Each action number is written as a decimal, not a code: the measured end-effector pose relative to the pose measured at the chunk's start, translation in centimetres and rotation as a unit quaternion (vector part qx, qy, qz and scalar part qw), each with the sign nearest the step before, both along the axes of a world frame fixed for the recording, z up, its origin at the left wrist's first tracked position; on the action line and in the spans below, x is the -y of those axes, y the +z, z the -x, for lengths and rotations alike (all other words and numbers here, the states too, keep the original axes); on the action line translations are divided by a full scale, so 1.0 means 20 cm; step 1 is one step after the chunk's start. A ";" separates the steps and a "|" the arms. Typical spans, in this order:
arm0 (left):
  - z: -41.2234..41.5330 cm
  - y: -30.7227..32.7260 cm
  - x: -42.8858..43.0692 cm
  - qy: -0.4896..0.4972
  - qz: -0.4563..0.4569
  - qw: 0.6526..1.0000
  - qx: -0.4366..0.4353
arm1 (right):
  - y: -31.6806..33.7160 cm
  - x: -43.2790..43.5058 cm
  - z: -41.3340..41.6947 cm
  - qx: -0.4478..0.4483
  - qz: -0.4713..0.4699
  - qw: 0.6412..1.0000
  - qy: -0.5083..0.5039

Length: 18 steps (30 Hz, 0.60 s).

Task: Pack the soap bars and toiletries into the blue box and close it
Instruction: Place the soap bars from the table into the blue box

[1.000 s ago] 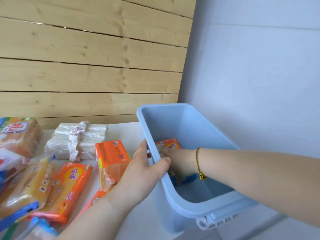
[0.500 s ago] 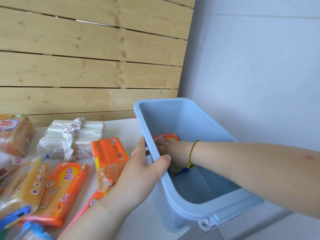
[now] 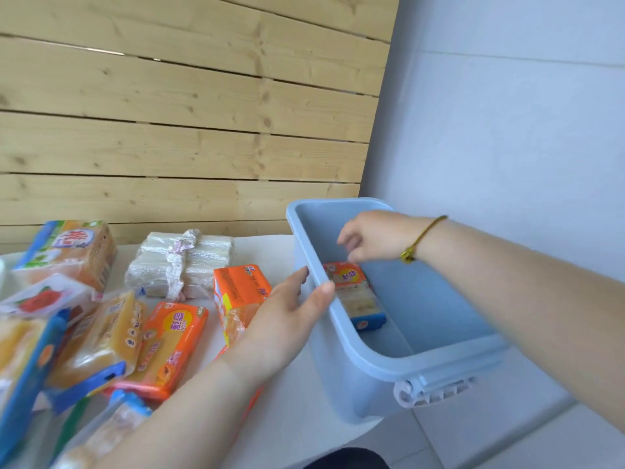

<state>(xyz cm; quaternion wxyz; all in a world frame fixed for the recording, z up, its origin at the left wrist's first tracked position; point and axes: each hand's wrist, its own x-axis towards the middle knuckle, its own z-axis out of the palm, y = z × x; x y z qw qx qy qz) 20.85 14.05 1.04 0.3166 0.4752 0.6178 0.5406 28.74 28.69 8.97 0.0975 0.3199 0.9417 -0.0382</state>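
The open blue box (image 3: 439, 353) stands at the table's right end. One orange-and-blue soap pack (image 3: 356, 294) lies inside it against the left wall. My right hand (image 3: 372, 236) hovers just above that pack with loosely curled fingers and holds nothing. My left hand (image 3: 284, 319) grips the box's left rim, thumb hooked over the edge. Left of the box, an orange soap pack (image 3: 241, 287) stands upright. A flat orange pack (image 3: 172, 340), a yellow soap pack (image 3: 101, 336) and a white wrapped bundle (image 3: 179, 262) lie further left.
More packs crowd the left: a boxed multipack (image 3: 71, 252), a red-and-white pack (image 3: 44, 296) and blurred blue-edged packs at the near corner. The white table (image 3: 304, 418) ends just right of the box. A wooden slat wall stands behind. A latch (image 3: 433, 389) sits on the box's near end.
My right hand has risen from the bottom of the box and let go of the soap pack, which now lies inside. My left hand has stayed on the rim.
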 end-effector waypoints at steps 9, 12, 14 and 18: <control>0.29 -0.17 0.59 0.195 0.027 0.938 -0.285 | 0.29 0.54 -0.01 -0.317 0.196 0.926 0.059; 0.33 -0.28 0.80 0.194 0.069 0.914 -0.349 | 0.13 0.74 0.12 -0.234 0.221 0.940 0.109; 0.34 -0.36 0.88 0.165 0.094 0.897 -0.400 | -0.03 0.82 0.21 -0.127 0.177 0.965 0.146; 0.34 -0.41 0.94 0.168 0.113 0.876 -0.439 | -0.33 0.86 0.29 0.082 0.083 0.967 0.228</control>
